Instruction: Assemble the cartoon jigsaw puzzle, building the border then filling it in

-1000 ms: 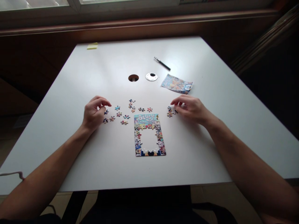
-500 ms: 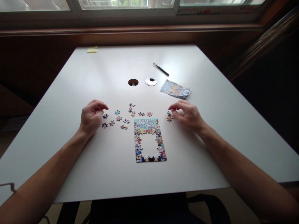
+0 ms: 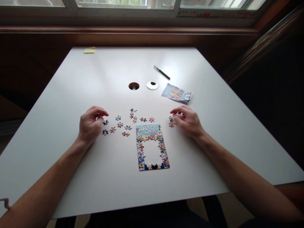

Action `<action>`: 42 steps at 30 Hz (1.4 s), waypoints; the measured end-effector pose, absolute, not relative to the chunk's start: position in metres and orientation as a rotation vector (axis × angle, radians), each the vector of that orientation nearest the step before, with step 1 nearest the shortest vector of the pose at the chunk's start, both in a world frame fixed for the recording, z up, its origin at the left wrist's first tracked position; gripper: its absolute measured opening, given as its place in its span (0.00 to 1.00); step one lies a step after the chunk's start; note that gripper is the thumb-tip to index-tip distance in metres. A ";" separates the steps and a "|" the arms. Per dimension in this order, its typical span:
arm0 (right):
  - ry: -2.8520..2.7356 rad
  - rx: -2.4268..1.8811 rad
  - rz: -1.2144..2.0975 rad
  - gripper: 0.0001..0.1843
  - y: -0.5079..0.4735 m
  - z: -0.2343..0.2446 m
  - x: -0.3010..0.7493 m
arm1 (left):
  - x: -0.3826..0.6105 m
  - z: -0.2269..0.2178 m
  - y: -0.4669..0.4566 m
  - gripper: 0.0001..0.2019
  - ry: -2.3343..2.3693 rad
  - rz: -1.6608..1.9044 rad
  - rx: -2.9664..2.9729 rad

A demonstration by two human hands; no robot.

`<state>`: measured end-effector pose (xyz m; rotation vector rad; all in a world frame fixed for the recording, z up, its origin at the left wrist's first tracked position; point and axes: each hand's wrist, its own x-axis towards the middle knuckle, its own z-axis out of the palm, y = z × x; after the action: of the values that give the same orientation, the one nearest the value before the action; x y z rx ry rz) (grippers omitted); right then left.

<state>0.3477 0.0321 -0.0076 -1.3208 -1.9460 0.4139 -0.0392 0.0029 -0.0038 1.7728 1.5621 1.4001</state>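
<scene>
My left hand rests on the white table, loosely curled, with a gap between thumb and index finger and nothing visible in it. Close to its fingertips lie dark puzzle pieces. A light-blue puzzle piece and several multicoloured ones spread to the right of it. My right hand is also loosely curled, thumb and index apart. Beside its thumb is a small cluster of puzzle pieces, partly covered by the hand. Between my hands sits a puzzle frame, its border filled and its middle showing bare table.
Behind my right hand lies a printed picture sheet. Farther back are a black pen, a round metallic cover and a cable hole. A yellow sticky note is at the far left edge, below the window.
The camera view has tilted and shifted slightly, so everything on the table appears a little lower. Both hands stay in the same place beside the pieces.
</scene>
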 end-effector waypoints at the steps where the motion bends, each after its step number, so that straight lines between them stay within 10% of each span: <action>1: -1.931 -1.333 0.422 0.08 0.032 -0.008 0.348 | -0.039 -0.004 0.003 0.13 1.559 1.400 1.770; 42: -2.206 -1.402 0.299 0.07 0.024 0.013 0.321 | -0.038 -0.001 0.003 0.12 1.535 1.421 1.725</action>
<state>0.3212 0.0236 0.0129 -1.4022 -2.2063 0.2986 -0.0382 0.0030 -0.0009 1.7255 1.5351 1.4206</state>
